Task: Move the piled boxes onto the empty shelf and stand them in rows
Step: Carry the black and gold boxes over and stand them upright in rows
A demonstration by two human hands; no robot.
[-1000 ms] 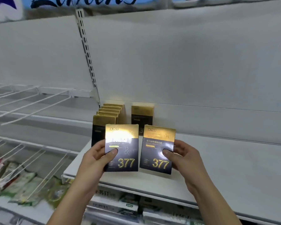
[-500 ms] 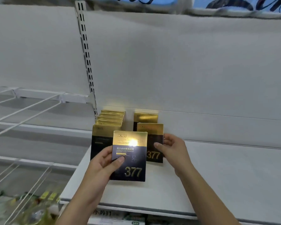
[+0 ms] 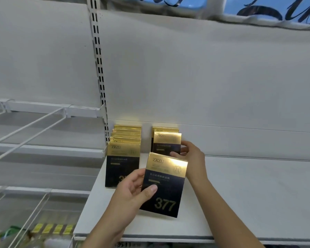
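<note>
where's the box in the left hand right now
In the head view, the left hand holds the box just right of centre above the shelf, in front of the shorter right row.

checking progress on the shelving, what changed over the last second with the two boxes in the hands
The right hand carried its box back and stood it in the right row, in front of the box already there; its fingers are still on it. The left hand brought the other box rightward, in front of that row, still gripped and tilted. The left row on the shelf stayed as it was.
</note>
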